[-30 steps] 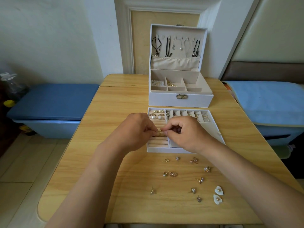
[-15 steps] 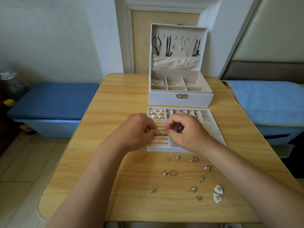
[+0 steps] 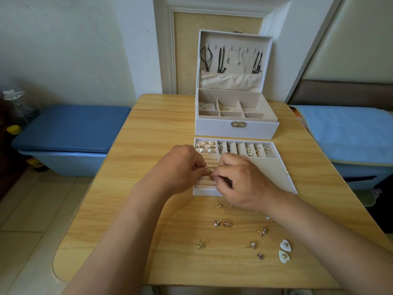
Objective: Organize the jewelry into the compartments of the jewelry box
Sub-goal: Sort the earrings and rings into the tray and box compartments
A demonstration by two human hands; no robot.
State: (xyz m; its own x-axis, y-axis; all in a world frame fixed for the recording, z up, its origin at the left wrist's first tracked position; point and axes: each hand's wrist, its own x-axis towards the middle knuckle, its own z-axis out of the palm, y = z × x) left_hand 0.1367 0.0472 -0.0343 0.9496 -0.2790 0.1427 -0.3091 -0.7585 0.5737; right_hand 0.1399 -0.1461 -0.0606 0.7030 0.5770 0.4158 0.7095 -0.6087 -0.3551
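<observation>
head: hands (image 3: pixel 180 167) (image 3: pixel 244 182) pinch earring (image 3: pixel 209 170) over tray (image 3: pixel 265 173)

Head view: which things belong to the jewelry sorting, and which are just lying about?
Job: left hand and right hand pinching a gold piece; tray; jewelry box; loose earrings; heart earrings.
Lying about: blue bin; bottle; blue cloth.
</observation>
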